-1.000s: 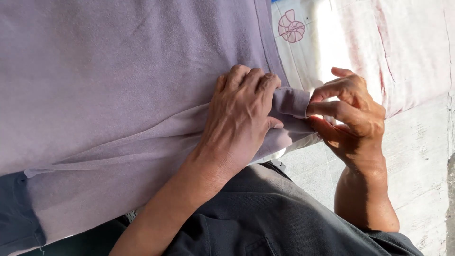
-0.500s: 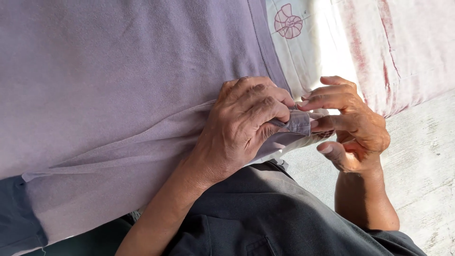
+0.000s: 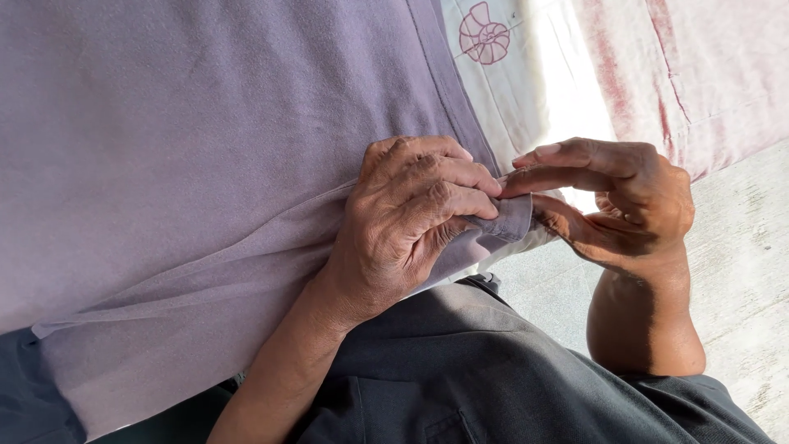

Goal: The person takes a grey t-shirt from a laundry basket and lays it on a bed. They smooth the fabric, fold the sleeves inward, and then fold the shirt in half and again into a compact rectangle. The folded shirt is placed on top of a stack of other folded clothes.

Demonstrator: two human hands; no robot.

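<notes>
Pinching a small folded corner of the lilac cloth (image 3: pixel 205 164), the left hand (image 3: pixel 411 222) lies knuckles-up on the fabric with its fingers curled shut over the fold. The right hand (image 3: pixel 612 201) meets it from the far side of that corner: its forefinger and thumb close on the free tip of the fold (image 3: pixel 511 218), while its other fingers are loosely bent and hold nothing.

The fold sits squarely between the two hands, touching both, at the cloth's hem just beside the pale patterned sheet (image 3: pixel 526 99). That sheet carries a pink shell motif (image 3: pixel 484 34) well beyond the fold. On the near side of the fold is the person's dark grey shirt (image 3: pixel 460 370).

The pinched strip is short and narrow; its long axis runs from one hand to the other, and its free end points toward the right hand. A long crease in the lilac cloth trails away from the fold, past the left wrist.

Compared with half a second ago, the right forefinger has stretched out straighter over the tip, and the left fingers have drawn tighter, so less of the fold shows between the hands.
</notes>
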